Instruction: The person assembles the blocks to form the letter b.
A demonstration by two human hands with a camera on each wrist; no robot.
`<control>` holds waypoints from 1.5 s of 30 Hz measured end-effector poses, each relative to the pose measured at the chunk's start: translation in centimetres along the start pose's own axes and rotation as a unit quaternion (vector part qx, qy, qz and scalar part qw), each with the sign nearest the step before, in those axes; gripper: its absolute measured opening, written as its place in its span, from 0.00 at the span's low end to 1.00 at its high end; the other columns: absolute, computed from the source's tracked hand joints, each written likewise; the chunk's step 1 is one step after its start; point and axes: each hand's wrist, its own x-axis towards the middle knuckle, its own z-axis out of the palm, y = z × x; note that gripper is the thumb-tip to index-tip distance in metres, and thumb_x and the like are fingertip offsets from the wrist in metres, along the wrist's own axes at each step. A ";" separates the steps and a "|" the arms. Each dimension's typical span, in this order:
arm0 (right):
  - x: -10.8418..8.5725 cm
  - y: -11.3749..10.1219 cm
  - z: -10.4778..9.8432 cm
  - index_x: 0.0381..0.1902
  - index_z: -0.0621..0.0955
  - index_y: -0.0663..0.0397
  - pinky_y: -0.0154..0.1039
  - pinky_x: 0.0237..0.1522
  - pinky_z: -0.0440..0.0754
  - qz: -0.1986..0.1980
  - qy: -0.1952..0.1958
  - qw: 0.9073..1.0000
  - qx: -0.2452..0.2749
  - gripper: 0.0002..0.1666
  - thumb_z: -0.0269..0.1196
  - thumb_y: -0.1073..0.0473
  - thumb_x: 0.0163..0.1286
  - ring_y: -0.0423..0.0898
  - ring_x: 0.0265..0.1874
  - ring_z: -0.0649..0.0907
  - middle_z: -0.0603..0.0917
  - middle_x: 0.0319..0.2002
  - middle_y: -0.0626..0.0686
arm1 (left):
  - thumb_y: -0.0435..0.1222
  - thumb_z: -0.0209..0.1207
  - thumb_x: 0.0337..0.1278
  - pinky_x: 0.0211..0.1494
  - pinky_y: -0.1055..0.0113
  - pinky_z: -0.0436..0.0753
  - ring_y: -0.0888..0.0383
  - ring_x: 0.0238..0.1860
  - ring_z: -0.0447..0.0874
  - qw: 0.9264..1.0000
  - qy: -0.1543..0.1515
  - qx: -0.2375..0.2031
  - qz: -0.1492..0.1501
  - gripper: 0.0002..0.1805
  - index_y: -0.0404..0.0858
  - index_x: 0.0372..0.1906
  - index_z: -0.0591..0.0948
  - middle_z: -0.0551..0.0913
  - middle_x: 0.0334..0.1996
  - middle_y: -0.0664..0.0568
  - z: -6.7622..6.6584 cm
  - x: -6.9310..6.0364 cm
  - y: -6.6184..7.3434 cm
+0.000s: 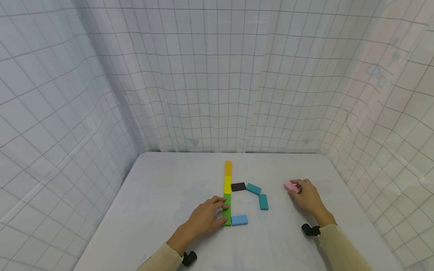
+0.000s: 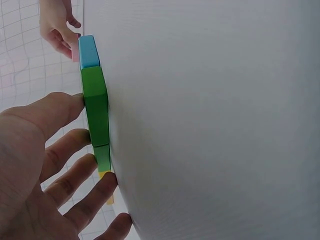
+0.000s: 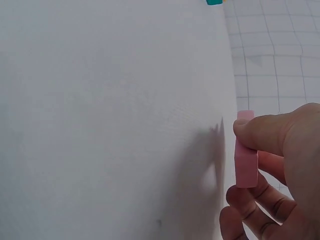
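In the head view my left hand (image 1: 206, 217) rests its fingertips along the left side of the green domino blocks (image 1: 228, 201). The left wrist view shows spread, bent fingers touching these green blocks (image 2: 97, 112) without curling round them. My right hand (image 1: 309, 198) pinches a pink domino block (image 1: 289, 185) between thumb and fingers, on the right part of the table. Seen from the right wrist, the thumb lies across the pink block (image 3: 246, 170); a shadow falls on the table beside it. Partly covering the green blocks, my left fingers hide some of their edge.
Beyond the green blocks, a yellow block (image 1: 227, 185) and an orange block (image 1: 228, 168) continue the straight line. Right of it lie a black block (image 1: 238, 187), two teal blocks (image 1: 263, 202) and a light blue block (image 1: 239, 220). White gridded curtains (image 1: 230, 82) surround the white table (image 1: 162, 184).
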 end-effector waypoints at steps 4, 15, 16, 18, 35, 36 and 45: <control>-0.3 -0.3 -0.1 0.68 0.87 0.71 0.54 0.51 0.89 -0.002 -0.003 1.000 -0.004 0.25 0.75 0.62 0.81 0.60 0.49 0.89 0.86 0.55 0.71 | 0.47 0.78 0.76 0.73 0.32 0.88 0.42 0.77 0.87 1.000 0.000 0.000 0.001 0.22 0.47 0.68 0.91 0.85 0.79 0.50 0.1 0.0 -0.1; -1.4 -2.1 -0.8 0.67 0.88 0.70 0.63 0.58 0.91 -0.013 -0.011 1.000 -0.006 0.23 0.75 0.65 0.79 0.61 0.52 0.89 0.87 0.56 0.69 | 0.46 0.78 0.76 0.72 0.33 0.89 0.42 0.77 0.87 1.000 0.004 0.000 0.010 0.21 0.46 0.67 0.91 0.85 0.78 0.50 0.1 0.0 -0.4; -1.5 -2.2 -0.8 0.67 0.88 0.70 0.63 0.58 0.91 -0.015 -0.011 1.000 -0.007 0.23 0.75 0.65 0.79 0.61 0.52 0.89 0.87 0.55 0.68 | 0.46 0.78 0.76 0.72 0.33 0.89 0.42 0.77 0.87 1.000 0.003 0.000 0.010 0.21 0.46 0.67 0.91 0.85 0.78 0.50 0.2 0.0 -0.4; -1.8 -2.5 -0.8 0.67 0.88 0.68 0.63 0.58 0.91 -0.017 -0.014 1.000 -0.010 0.22 0.76 0.64 0.79 0.60 0.52 0.89 0.88 0.56 0.67 | 0.46 0.78 0.76 0.72 0.33 0.89 0.42 0.77 0.87 1.000 0.003 0.000 0.012 0.21 0.46 0.67 0.91 0.85 0.78 0.50 0.2 0.0 -0.4; -3.0 -4.7 -1.0 0.64 0.90 0.61 0.45 0.51 0.88 -0.092 -0.030 0.995 -0.015 0.21 0.78 0.67 0.76 0.49 0.47 0.85 0.87 0.49 0.56 | 0.47 0.78 0.76 0.71 0.35 0.89 0.43 0.77 0.87 1.000 0.005 -0.006 0.019 0.23 0.45 0.68 0.91 0.85 0.79 0.49 0.0 -0.2 -0.3; -3.1 -4.8 -1.0 0.64 0.90 0.61 0.44 0.50 0.87 -0.099 -0.031 0.994 -0.015 0.21 0.78 0.67 0.76 0.49 0.47 0.85 0.87 0.49 0.56 | 0.47 0.78 0.76 0.71 0.35 0.89 0.43 0.77 0.87 1.000 0.005 -0.006 0.019 0.23 0.45 0.68 0.91 0.84 0.79 0.50 0.0 -0.2 -0.3; -3.5 -6.2 -1.0 0.64 0.91 0.55 0.41 0.53 0.86 -0.093 -0.065 0.993 -0.014 0.20 0.79 0.65 0.77 0.45 0.49 0.83 0.87 0.51 0.52 | 0.46 0.77 0.77 0.72 0.36 0.89 0.44 0.77 0.87 1.000 0.006 -0.003 0.016 0.21 0.46 0.68 0.91 0.84 0.79 0.50 0.1 -0.1 -0.4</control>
